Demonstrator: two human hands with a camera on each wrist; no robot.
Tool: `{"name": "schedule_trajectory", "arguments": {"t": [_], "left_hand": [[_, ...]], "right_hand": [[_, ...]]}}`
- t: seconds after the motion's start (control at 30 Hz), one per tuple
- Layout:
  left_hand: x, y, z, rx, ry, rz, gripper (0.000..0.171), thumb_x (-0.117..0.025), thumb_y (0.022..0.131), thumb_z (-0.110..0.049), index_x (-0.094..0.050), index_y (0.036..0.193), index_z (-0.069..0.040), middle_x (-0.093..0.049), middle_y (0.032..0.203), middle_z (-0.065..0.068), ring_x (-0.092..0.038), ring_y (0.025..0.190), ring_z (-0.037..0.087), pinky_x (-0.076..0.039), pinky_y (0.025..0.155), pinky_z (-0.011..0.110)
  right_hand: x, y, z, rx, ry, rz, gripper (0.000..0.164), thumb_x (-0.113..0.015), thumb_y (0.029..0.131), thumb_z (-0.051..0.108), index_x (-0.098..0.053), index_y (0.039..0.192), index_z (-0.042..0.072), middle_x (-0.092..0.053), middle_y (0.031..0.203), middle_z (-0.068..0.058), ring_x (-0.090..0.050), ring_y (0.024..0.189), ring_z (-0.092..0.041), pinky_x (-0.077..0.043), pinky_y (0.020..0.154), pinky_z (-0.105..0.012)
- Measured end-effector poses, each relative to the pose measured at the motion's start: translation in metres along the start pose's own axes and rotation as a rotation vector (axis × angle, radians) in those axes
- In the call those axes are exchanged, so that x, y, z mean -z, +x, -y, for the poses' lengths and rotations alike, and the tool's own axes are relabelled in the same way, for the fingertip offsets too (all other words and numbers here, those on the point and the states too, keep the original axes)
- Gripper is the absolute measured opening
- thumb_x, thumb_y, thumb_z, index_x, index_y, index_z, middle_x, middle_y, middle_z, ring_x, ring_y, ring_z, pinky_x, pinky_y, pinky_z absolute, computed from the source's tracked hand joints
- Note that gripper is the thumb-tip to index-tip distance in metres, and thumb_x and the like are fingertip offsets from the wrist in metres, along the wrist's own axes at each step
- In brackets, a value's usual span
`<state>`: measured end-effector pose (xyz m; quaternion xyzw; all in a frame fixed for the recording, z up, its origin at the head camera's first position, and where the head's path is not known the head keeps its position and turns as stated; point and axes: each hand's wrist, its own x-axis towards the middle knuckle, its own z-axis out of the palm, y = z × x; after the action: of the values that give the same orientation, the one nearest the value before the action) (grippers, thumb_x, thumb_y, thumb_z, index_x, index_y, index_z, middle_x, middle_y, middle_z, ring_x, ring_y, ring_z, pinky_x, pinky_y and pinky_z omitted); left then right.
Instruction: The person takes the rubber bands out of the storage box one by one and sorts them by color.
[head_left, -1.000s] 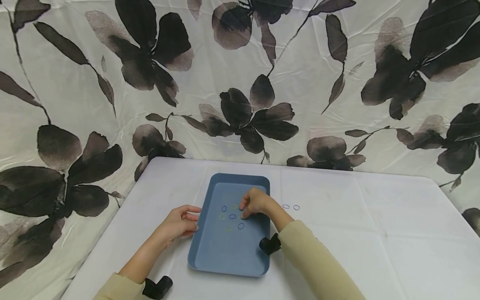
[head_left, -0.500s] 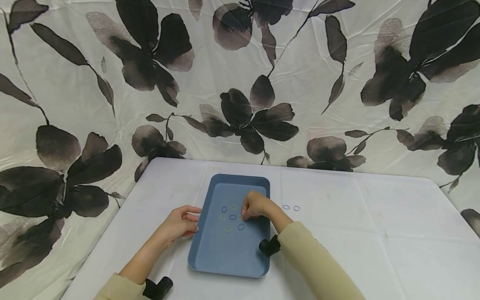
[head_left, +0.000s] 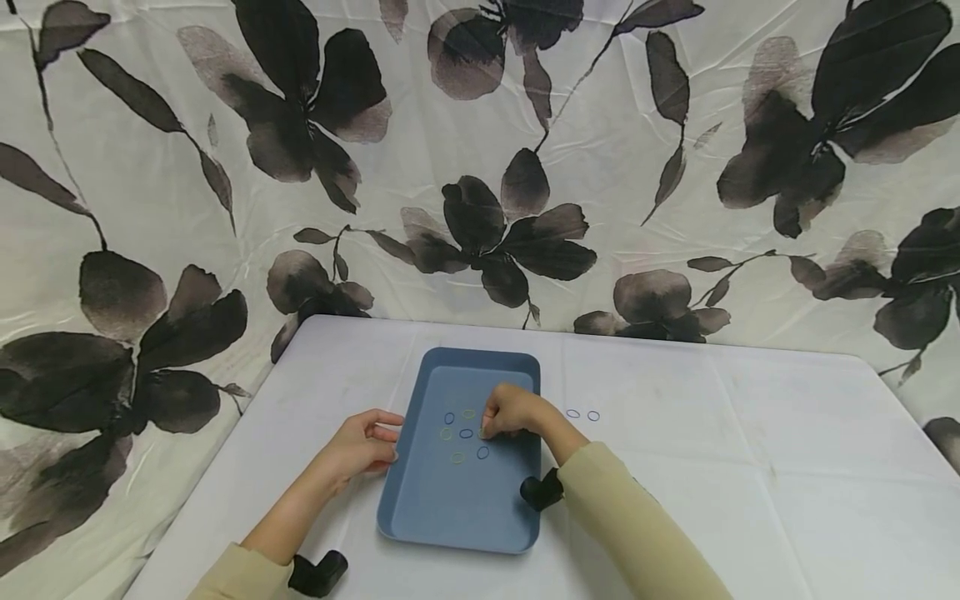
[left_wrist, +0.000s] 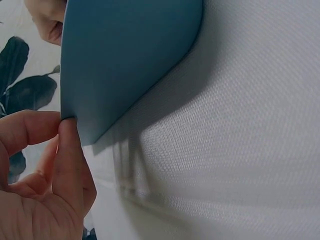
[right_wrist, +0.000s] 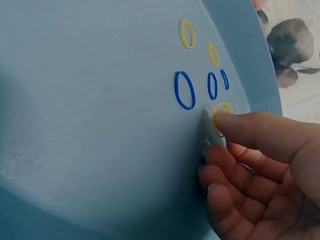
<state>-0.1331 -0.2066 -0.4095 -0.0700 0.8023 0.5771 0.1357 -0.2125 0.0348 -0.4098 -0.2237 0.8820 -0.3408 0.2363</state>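
- Two bare hands work at a blue tray [head_left: 457, 521] on a white-covered table [head_left: 712, 450], watched from my remote station.
- The right hand [head_left: 513, 410] reaches in over the tray's right wall, fingers curled. On my wrist feed its thumb tip overlaps a yellow ring [right_wrist: 215, 128] at the tray's floor; I read this as a pinch, though the opposing fingertip is hidden from me.
- The left hand [head_left: 356, 450] rests at the tray's left wall, fingers loosely extended, tips touching the rim and not wrapped round it.
- Three more yellow rings [right_wrist: 181, 35] and three blue rings [right_wrist: 176, 90] lie apart on the tray's floor; two outlying blue rings [head_left: 573, 417] lie just right of the tray.
- I judge the step in hand to be setting the ring into the tray's group, though a pick-up could look the same.
- If so, the next move calls for parting thumb and finger lightly and lifting straight up from the tray, leaving neighbouring rings undisturbed, with the left hand steadying the rim.
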Motion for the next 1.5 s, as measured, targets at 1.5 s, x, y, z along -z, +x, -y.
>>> {"name": "schedule_trajectory", "arguments": {"t": [1.5], "left_hand": [[0.001,0.000,-0.003,0.012,-0.011,0.014,0.053,-0.058,0.070,0.012,-0.049,0.122,0.009,-0.054,0.093,0.013,-0.056,0.068,0.014,-0.049,0.058,0.026]], "right_hand": [[0.029,-0.030,-0.011,-0.009,0.407,-0.141,0.010,-0.070,0.079,0.001,-0.067,0.085,-0.007,-0.068,0.075,-0.011,-0.066,0.067,-0.017,-0.055,0.066,-0.034]]}}
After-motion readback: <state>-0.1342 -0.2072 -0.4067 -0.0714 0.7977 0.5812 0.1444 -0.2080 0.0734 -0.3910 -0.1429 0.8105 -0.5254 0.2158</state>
